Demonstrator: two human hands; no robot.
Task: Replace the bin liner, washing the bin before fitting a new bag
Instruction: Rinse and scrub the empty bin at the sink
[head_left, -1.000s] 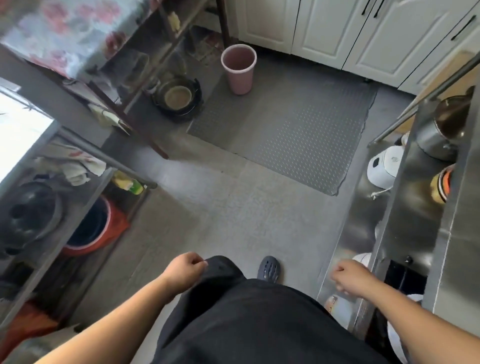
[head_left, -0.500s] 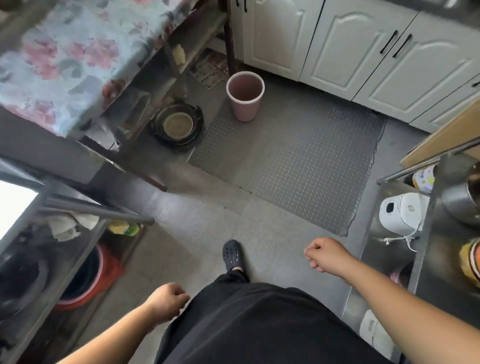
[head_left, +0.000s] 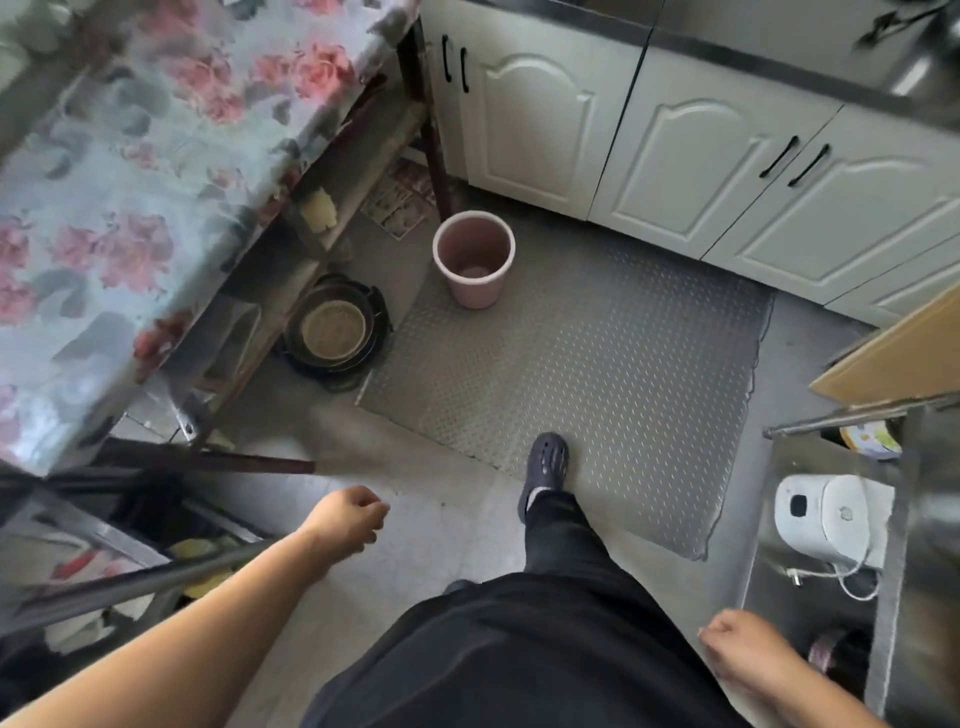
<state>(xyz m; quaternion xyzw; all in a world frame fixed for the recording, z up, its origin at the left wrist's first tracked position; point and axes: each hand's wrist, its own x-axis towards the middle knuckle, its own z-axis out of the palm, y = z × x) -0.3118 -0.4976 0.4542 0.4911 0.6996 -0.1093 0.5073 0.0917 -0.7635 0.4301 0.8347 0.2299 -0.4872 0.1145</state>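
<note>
Head view: I have stepped closer to the pink bin (head_left: 473, 266); it has no bag, my fingers (head_left: 371, 512) curl on nothing.

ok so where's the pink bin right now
In the head view the pink bin stands upright on the far left corner of the grey floor mat, just in front of the white cabinets and right of the stacked pans.

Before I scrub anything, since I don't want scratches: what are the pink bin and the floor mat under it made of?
The pink bin looks like matte moulded plastic: smooth thin walls, rolled rim. The floor mat looks like grey rubber or vinyl with raised tread-plate studs; a curling edge suggests it is not metal.
</note>
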